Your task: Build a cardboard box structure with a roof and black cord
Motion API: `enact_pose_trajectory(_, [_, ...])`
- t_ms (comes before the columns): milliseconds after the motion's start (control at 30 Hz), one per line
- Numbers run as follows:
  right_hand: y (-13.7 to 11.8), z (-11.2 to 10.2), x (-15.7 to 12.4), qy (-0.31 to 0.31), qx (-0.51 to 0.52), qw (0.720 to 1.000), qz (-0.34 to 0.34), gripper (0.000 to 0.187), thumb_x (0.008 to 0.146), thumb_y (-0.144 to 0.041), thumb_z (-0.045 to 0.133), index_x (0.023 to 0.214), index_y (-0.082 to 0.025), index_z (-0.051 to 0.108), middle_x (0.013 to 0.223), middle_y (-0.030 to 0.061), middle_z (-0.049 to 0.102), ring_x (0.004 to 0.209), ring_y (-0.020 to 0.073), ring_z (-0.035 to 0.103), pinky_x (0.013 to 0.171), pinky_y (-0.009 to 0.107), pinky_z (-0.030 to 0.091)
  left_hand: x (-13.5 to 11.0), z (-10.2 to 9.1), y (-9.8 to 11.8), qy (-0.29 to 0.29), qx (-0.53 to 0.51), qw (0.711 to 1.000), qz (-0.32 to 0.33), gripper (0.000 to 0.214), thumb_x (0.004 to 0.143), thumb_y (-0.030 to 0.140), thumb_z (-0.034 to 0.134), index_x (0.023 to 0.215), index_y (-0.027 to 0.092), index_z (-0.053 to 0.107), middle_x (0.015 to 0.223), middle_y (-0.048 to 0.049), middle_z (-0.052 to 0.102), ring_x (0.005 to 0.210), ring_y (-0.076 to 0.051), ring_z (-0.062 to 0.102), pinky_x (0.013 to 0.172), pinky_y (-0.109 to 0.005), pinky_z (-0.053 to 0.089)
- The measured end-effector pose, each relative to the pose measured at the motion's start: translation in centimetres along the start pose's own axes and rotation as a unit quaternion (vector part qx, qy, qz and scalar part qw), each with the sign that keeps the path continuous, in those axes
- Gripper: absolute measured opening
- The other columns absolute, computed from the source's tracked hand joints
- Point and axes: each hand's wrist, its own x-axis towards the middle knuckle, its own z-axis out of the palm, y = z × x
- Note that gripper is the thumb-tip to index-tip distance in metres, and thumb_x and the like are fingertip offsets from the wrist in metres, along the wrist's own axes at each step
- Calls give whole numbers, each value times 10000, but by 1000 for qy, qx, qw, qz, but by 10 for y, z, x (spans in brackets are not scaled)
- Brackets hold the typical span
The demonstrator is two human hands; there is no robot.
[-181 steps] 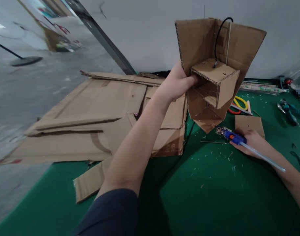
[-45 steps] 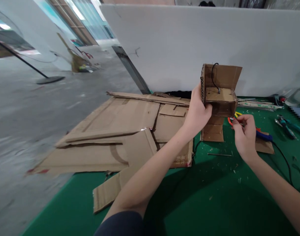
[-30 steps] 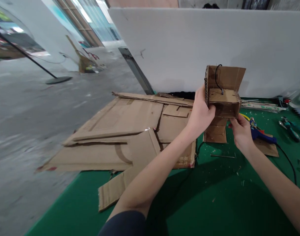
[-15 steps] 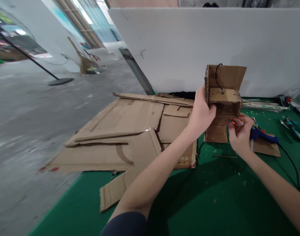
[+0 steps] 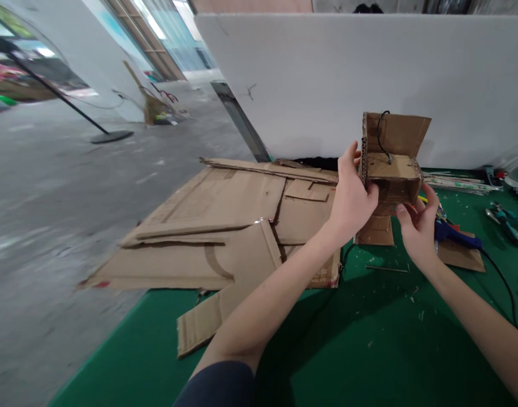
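Observation:
A small open cardboard box [image 5: 398, 164] is held up above the green table, its flap raised at the back. A thin black wire [image 5: 380, 138] loops from the flap down to a hole in the box's upper panel. My left hand [image 5: 353, 198] grips the box's left wall, thumb in front and fingers behind. At the lower right corner my right hand [image 5: 418, 229] is closed on the box, with the thumb at the bottom edge and fingers up the right side. A bit of yellow shows behind those fingers; what it belongs to is hidden.
A blue-handled tool with a black cord [image 5: 458, 234] lies right of my right hand, on a cardboard scrap [image 5: 462, 254]. Pliers [image 5: 507, 223] lie further right. Large cardboard sheets [image 5: 216, 198] cover the left side. A thin rod [image 5: 386, 269] lies in front. A white panel [image 5: 327, 85] stands behind.
My right hand has risen from below the box, where something small and orange-red showed at its fingertips, to the box's lower right corner. The left hand keeps its hold.

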Motion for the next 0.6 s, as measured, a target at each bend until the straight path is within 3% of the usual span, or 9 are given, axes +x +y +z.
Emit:
enact_pose_trajectory(133, [-11,-9,21,-52,-69,996,3,541,905,-458,521,1384,-301,327,1355,113,548,1216,271,564,1036,559,444,-1,0,3,-17,26,999,4,733,809,26,466,1446,219,157,1448,-164,358,1436,-303,315,1224,-520,241])
enact_pose_trajectory(267, [-14,-17,34,-83,-121,989,-19,461,921,-447,490,1332,-253,411,1303,112,578,1210,273,556,1063,550,414,0,-2,2,-29,22,999,-5,718,818,45,485,1442,237,185,1411,-152,404,1388,-300,384,1216,-517,258])
enact_pose_trajectory(367, [-12,-17,38,-53,-155,986,-23,453,895,-422,522,1291,-224,421,1214,128,587,1101,274,589,1008,557,449,1,-2,1,-27,15,999,-10,713,795,28,493,1420,243,226,1407,-141,406,1354,-285,425,1215,-496,271])
enact_pose_trajectory(500, [-5,-16,45,56,-218,968,-107,589,785,-402,637,1302,-231,412,1356,155,440,1276,312,436,1070,583,368,2,-2,2,-34,12,999,-24,676,781,15,483,1384,236,276,1421,-142,384,1326,-292,447,1186,-507,321])
enact_pose_trajectory(600, [0,-18,53,-10,-166,981,-102,785,770,-420,647,1441,-299,256,1522,124,292,1401,310,320,1102,595,328,3,-1,4,-34,24,999,-24,642,771,6,469,1357,219,315,1418,-146,381,1295,-287,475,1159,-493,367])
